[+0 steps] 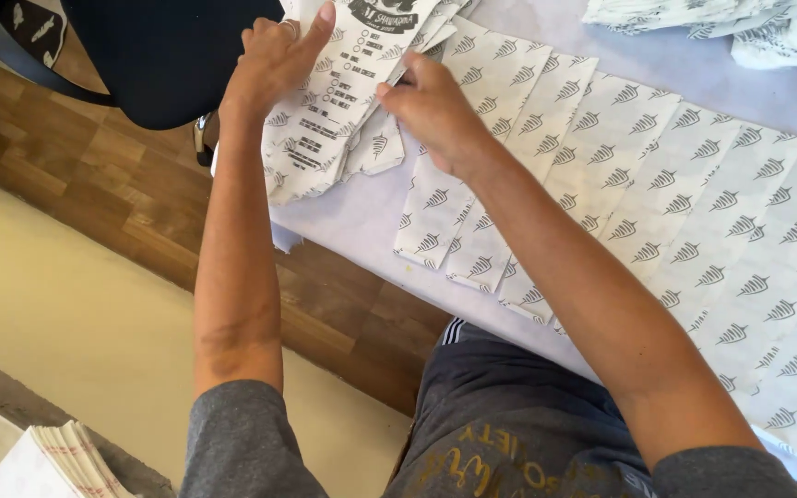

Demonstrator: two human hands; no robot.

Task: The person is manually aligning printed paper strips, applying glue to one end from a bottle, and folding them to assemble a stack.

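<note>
Gripping printed paper sheets, both hands' fingers, above white-covered table, wood floor.

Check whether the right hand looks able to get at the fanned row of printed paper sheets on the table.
Probably yes: the right hand already rests at the row's near end, and nothing lies over the sheets; only its own forearm crosses them.

View count: I have one feed only, the head camera, so no second view shares anything with it.
Position: I look from above the person's shoulders, close in.
Direction: I face steeply down and forward, along both forearms to the left hand and right hand.
Frame: the table runs tilted; wooden floor on my left.
</note>
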